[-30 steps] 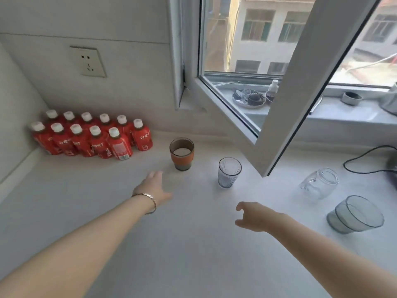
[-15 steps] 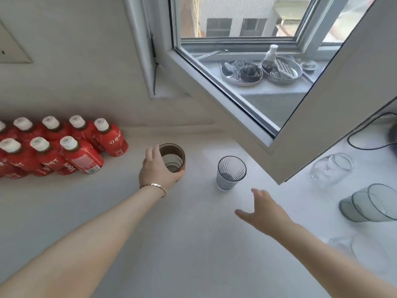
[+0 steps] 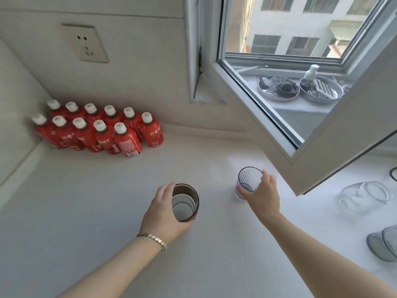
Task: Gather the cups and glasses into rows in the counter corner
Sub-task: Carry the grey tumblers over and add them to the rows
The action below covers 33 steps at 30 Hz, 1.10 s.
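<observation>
the left hand (image 3: 163, 214), empty and reaching 1 second ago, now curls round the brown cup with a dark rim (image 3: 185, 203), thumb on the near side and fingers round the far wall. whether the cup is off the white counter (image 3: 96, 211) i cannot tell. a little farther out, the right hand (image 3: 261, 194), flat and short of its target half a second ago, now grips the clear glass with black line pattern (image 3: 249, 181) from its right side. both hands are loaded, so i judge the carry to the corner comes next; neither vessel is in a row yet.

at the right edge sits a grey tinted glass (image 3: 382, 244), cut off by the frame. beyond it a clear glass jug (image 3: 365, 193) lies tipped. both are well apart from the hands. the path from the cup leftward and ahead looks open up to the 11 red juice bottles with white caps (image 3: 96, 130). these fill the corner in 2 rows, so the cups will likely line up just beside or in front of them. the open white window sash (image 3: 322, 134) overhangs just beyond the right hand; a high lift there risks a knock.
</observation>
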Motion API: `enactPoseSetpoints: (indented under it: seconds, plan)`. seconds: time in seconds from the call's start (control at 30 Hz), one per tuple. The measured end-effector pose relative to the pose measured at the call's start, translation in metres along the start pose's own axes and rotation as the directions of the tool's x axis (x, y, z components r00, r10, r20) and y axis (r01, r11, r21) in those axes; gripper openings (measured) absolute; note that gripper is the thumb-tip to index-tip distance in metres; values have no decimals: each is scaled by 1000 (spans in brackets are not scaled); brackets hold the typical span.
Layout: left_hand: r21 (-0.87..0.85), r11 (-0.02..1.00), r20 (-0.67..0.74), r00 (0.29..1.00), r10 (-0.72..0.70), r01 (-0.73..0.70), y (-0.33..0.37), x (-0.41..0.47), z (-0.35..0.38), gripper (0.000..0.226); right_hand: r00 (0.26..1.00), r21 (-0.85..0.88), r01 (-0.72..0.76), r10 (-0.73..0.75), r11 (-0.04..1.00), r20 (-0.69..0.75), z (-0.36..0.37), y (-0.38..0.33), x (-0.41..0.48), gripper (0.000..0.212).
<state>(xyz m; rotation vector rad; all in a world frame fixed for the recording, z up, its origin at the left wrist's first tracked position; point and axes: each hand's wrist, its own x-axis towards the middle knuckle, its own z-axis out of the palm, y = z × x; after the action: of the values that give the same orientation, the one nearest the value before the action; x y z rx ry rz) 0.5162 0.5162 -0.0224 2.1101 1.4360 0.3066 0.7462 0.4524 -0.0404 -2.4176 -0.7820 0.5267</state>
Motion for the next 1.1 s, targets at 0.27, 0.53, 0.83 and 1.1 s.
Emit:
enactPoseSetpoints:
  seconds: [0.27,0.53,0.83,1.1]
  plan:
    - [18,989,-168,976,-139,144,8,-126,-18,96,864,-51,397,-355,916,356,-32,16,-76,85]
    - [-162,904,-453,784,-425,396,44,-325,5,107,439,75,797,-660,600,609,-76,19,-181,86]
    - [-355,655,-535,429,-727,667,64,-556,23,114,-15,324,888,-684,326,729,-84,34,-362,81]
    - [-529,442,-553,100,-827,725,41,-766,41,95,-320,491,858,-596,147,737,-48,72,-570,81]
